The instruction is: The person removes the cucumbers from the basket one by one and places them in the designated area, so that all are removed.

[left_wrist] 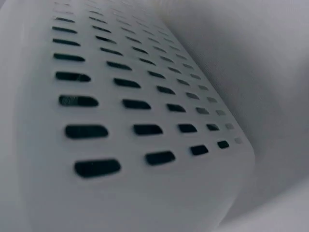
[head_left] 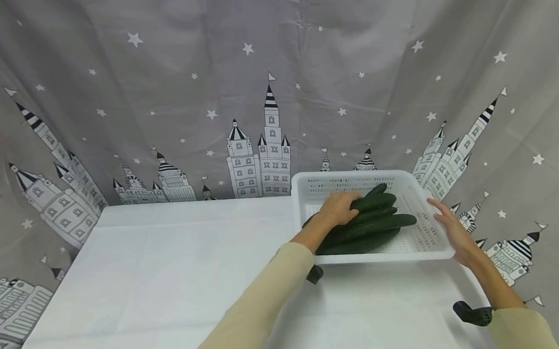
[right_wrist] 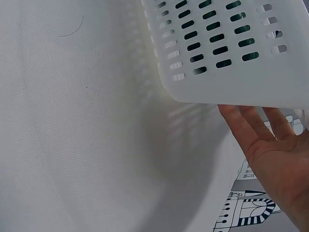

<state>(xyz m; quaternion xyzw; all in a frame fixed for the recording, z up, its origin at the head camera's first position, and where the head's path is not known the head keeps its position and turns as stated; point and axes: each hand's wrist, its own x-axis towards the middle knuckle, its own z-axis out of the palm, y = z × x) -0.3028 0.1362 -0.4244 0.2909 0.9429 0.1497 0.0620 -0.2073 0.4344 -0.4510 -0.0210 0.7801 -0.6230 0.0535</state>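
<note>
Several dark green cucumbers (head_left: pixel 367 229) lie together in a white slotted plastic basket (head_left: pixel 385 259). My left hand (head_left: pixel 339 207) reaches over the basket's near left side, thumb and fingers around the left end of an upper cucumber (head_left: pixel 376 202). Part of that grip is hidden behind the back of the hand. In the left wrist view only the basket's slotted wall (left_wrist: pixel 145 188) shows, with dark green behind its slots. My right hand (head_left: pixel 456 233) lies along the basket's right side, its fingers extended. From the right wrist, those fingers (right_wrist: pixel 239 126) disappear behind the basket's lower edge.
A white cloth-covered table (head_left: pixel 167 274) extends left and in front of the basket. Behind it hangs a grey curtain (head_left: pixel 170 82) printed with castles and stars. Dark wrist-worn devices (head_left: pixel 473 313) sit beneath both forearms.
</note>
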